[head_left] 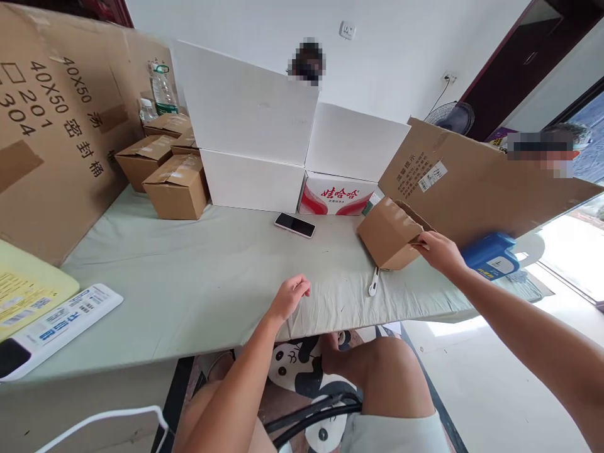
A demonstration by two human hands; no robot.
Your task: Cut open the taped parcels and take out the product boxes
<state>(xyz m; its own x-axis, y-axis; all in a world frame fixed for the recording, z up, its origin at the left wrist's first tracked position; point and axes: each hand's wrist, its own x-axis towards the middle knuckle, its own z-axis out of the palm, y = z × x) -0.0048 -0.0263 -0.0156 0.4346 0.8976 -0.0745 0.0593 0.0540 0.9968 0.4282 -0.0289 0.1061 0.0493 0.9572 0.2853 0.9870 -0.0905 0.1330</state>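
Observation:
A cardboard box stands tilted at the right of the cloth-covered table, its top flaps partly raised. My right hand grips the upper right edge of this box by a flap, fingers closed. Near the front edge of the table, my left hand hovers with its fingers curled together and nothing visible in them. A white cutter lies just below the box, its upper end close to the box's bottom edge. Left of the box, a phone rests on the cloth.
Small cardboard boxes and bottles stand at the back left. White panels and a red-and-white carton line the back. A blue jug is at the right, yellow container at the left. Two people's heads show behind.

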